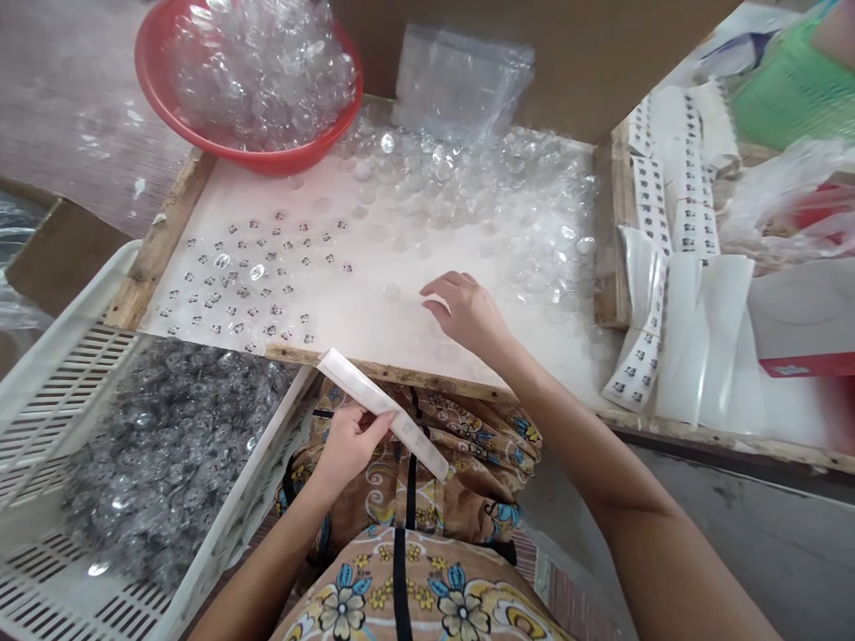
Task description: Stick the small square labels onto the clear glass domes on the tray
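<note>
My left hand point(355, 440) is closed around a folded white sticker strip point(387, 411), held slantwise over my lap by the tray's front edge. Over the middle of the white tray point(427, 334) is my right hand point(466, 307), its fingers stretched out and the thumb apart, with nothing visible between them. Small clear plastic discs point(441, 169) lie loose behind and to the right of it. On the left part of the tray, clear pieces with small dark face stickers point(250, 276) are spread out.
A red basin point(267, 160) heaped with clear plastic pieces stands back left. Below left, a white slotted basket point(73, 383) holds many stickered pieces. Sticker strips point(645, 312) lie at the right beyond a wooden divider point(609, 249). A clear bag point(460, 80) leans against cardboard point(567, 53).
</note>
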Demonstrator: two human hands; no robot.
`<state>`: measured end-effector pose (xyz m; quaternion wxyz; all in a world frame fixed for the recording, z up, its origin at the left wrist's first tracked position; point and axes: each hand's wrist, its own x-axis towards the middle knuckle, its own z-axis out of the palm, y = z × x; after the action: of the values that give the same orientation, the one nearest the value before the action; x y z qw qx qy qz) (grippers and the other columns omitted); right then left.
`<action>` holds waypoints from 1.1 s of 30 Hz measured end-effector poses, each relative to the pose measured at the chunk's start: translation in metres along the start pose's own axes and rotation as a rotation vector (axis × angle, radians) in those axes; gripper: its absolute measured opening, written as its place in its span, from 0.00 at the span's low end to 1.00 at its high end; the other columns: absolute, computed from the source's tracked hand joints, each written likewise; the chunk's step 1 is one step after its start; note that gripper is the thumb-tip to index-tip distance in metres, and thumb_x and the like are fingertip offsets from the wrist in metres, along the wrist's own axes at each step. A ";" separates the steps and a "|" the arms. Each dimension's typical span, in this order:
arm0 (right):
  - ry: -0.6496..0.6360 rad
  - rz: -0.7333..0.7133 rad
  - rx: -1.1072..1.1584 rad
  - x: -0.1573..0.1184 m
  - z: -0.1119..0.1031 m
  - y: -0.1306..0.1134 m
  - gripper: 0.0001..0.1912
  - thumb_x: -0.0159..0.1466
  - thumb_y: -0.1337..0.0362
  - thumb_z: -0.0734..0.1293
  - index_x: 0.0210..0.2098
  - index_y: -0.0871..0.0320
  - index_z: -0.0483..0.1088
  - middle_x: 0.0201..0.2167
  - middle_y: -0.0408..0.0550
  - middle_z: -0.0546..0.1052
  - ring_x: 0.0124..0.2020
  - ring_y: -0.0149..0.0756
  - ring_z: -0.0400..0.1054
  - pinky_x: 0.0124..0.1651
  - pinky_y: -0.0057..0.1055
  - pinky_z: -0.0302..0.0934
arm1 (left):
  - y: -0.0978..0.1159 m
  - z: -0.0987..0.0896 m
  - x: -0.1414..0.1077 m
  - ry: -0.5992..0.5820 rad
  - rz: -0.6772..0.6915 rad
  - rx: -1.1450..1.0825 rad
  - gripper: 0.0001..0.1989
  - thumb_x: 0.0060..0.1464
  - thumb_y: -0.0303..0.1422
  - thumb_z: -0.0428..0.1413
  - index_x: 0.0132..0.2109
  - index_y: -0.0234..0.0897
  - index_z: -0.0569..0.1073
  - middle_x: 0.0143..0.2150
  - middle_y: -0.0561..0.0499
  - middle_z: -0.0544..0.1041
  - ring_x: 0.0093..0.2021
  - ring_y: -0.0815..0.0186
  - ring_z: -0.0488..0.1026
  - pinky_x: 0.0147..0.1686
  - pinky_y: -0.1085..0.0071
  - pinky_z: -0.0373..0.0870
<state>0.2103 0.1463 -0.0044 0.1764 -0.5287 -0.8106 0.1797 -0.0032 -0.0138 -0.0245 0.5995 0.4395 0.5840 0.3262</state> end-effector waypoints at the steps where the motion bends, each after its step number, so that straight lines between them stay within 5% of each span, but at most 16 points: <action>1: 0.032 0.008 -0.016 0.006 0.001 0.004 0.11 0.66 0.68 0.62 0.46 0.57 0.73 0.46 0.58 0.75 0.47 0.50 0.66 0.48 0.44 0.62 | 0.001 0.001 0.000 -0.006 0.000 -0.003 0.12 0.51 0.39 0.61 0.32 0.33 0.79 0.29 0.47 0.81 0.29 0.60 0.77 0.30 0.68 0.74; 7: 0.032 0.069 -0.055 0.030 0.012 0.019 0.13 0.66 0.71 0.57 0.43 0.59 0.73 0.43 0.61 0.74 0.45 0.49 0.66 0.47 0.43 0.61 | 0.005 0.000 -0.004 0.023 0.012 -0.018 0.11 0.52 0.39 0.61 0.32 0.34 0.79 0.28 0.48 0.81 0.29 0.61 0.78 0.30 0.69 0.75; 14: -0.066 0.287 0.120 0.019 -0.012 0.027 0.15 0.64 0.64 0.65 0.50 0.59 0.69 0.42 0.54 0.75 0.34 0.39 0.69 0.39 0.37 0.62 | 0.001 -0.002 -0.003 0.023 -0.008 0.003 0.11 0.50 0.40 0.62 0.31 0.34 0.79 0.26 0.48 0.80 0.27 0.60 0.77 0.27 0.69 0.74; 19: 0.056 0.083 -0.056 0.023 -0.001 0.009 0.13 0.65 0.62 0.66 0.48 0.57 0.71 0.48 0.59 0.72 0.45 0.48 0.67 0.44 0.42 0.63 | 0.004 0.000 0.000 0.009 -0.005 -0.027 0.12 0.51 0.40 0.62 0.32 0.34 0.79 0.27 0.48 0.80 0.27 0.60 0.77 0.28 0.69 0.75; 24: -0.112 -0.142 -0.109 0.032 0.030 -0.028 0.13 0.67 0.70 0.62 0.50 0.57 0.71 0.51 0.59 0.70 0.49 0.48 0.64 0.46 0.40 0.63 | 0.004 0.000 -0.001 0.013 -0.020 -0.034 0.12 0.51 0.41 0.62 0.32 0.34 0.79 0.28 0.48 0.81 0.28 0.60 0.78 0.29 0.68 0.76; 28: -0.140 -0.090 -0.021 0.030 0.029 -0.033 0.12 0.69 0.71 0.57 0.46 0.59 0.70 0.46 0.58 0.73 0.44 0.43 0.67 0.43 0.35 0.61 | 0.002 -0.003 -0.003 0.030 -0.021 -0.026 0.12 0.51 0.40 0.62 0.33 0.34 0.79 0.29 0.48 0.82 0.29 0.59 0.79 0.30 0.67 0.77; 33: -0.194 0.055 0.226 0.022 0.012 -0.029 0.05 0.68 0.64 0.63 0.41 0.58 0.68 0.32 0.47 0.75 0.30 0.34 0.66 0.35 0.29 0.55 | 0.000 -0.003 -0.003 0.011 -0.011 -0.028 0.11 0.51 0.39 0.61 0.32 0.35 0.79 0.28 0.48 0.82 0.29 0.59 0.79 0.30 0.68 0.77</action>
<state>0.1735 0.1543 0.0014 0.1508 -0.5076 -0.7836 0.3248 -0.0060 -0.0160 -0.0236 0.6042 0.4260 0.5851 0.3333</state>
